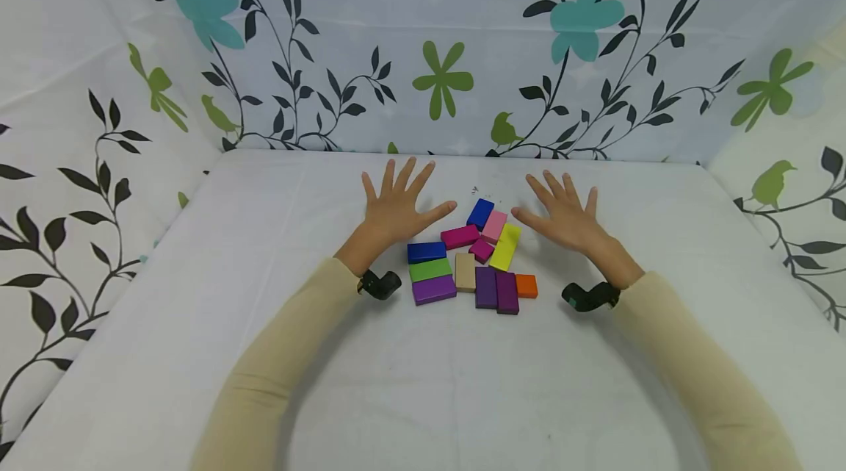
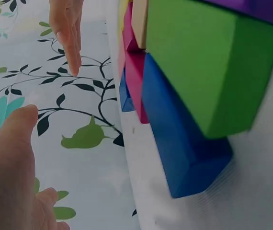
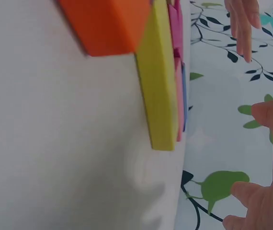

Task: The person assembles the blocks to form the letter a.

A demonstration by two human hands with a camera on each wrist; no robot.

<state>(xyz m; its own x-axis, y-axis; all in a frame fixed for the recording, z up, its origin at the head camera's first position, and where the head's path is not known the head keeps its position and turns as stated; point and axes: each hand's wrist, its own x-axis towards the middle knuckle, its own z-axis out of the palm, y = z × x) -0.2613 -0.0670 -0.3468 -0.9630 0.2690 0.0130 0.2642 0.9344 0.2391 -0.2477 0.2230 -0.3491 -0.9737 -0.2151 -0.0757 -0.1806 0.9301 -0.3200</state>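
Several coloured blocks lie in a loose cluster on the white table, between and a little nearer than the two hands. My left hand (image 1: 394, 212) is spread with fingers straight, left of the cluster, nearest the left blue block (image 1: 426, 252). My right hand (image 1: 562, 214) is spread too, on the right, its thumb near the pink block (image 1: 494, 225) and the yellow block (image 1: 505, 247). Neither hand holds anything. In the left wrist view the green block (image 2: 208, 62) overlaps the blue one; in the right wrist view the orange block (image 3: 108, 26) shows beside the yellow one.
Purple blocks (image 1: 434, 290), a beige block (image 1: 465, 272) and magenta blocks (image 1: 460, 236) belong to the cluster. The white-covered table (image 1: 423, 383) meets a patterned cloth backdrop (image 1: 370, 15) behind and at both sides. A wrist camera (image 1: 380, 285) sits at the left wrist.
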